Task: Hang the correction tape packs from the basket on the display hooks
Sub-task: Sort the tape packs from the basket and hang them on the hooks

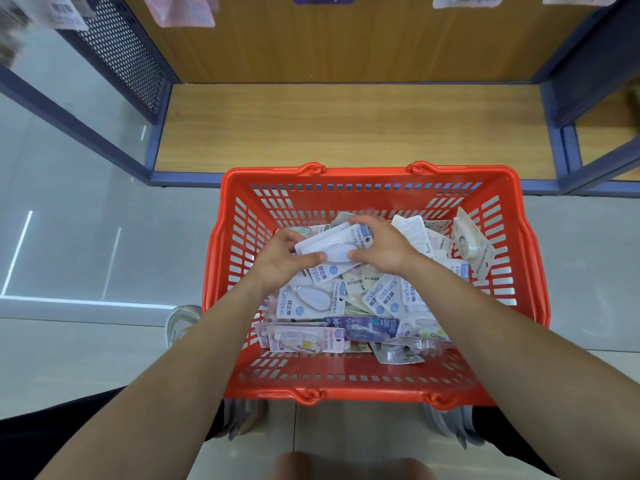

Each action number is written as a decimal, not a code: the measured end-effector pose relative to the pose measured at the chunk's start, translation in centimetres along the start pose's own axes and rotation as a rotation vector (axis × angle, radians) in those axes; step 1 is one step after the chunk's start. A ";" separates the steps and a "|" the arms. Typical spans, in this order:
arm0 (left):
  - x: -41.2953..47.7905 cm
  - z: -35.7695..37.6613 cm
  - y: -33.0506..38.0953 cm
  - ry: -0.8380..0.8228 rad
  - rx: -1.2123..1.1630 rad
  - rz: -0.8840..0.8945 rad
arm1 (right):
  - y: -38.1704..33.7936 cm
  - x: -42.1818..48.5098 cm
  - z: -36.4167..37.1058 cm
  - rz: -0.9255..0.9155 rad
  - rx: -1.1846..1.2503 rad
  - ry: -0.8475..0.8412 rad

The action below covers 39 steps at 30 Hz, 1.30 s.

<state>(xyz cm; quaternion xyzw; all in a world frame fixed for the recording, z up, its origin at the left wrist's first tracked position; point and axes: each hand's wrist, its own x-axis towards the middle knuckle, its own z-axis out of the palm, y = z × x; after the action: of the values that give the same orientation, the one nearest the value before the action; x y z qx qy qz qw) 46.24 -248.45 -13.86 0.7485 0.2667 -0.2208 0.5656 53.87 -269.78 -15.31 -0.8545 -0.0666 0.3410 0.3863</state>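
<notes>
Both my hands, left hand (284, 258) and right hand (379, 247), grasping white blister-carded correction tape pack (332, 245), frame centre, over red plastic slotted basket (381, 389). Many packs left; few hung at top edge.

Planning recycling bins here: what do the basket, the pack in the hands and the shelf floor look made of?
Basket: moulded plastic, glossy red, with slotted walls and one-piece rim. Held pack: printed card backing under a clear, shiny plastic blister, probably. Shelf floor: wood-look board, matt grain; likely laminate rather than solid wood.
</notes>
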 end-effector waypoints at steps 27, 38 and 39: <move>-5.0 -5.4 4.8 0.233 0.304 0.117 | -0.5 -4.1 5.1 -0.176 -0.328 -0.141; -5.9 -4.8 5.9 0.186 0.193 0.173 | -2.4 -5.1 -3.4 -0.219 0.146 -0.215; -5.8 -4.5 6.1 0.156 0.199 0.187 | -2.1 -5.0 -3.7 -0.199 0.153 -0.235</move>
<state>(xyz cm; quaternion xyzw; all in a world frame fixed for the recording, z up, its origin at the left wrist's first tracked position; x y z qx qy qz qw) 45.87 -246.30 -4.56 0.8372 0.2156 -0.1337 0.4845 52.69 -272.48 -9.45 -0.7660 -0.1694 0.4026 0.4717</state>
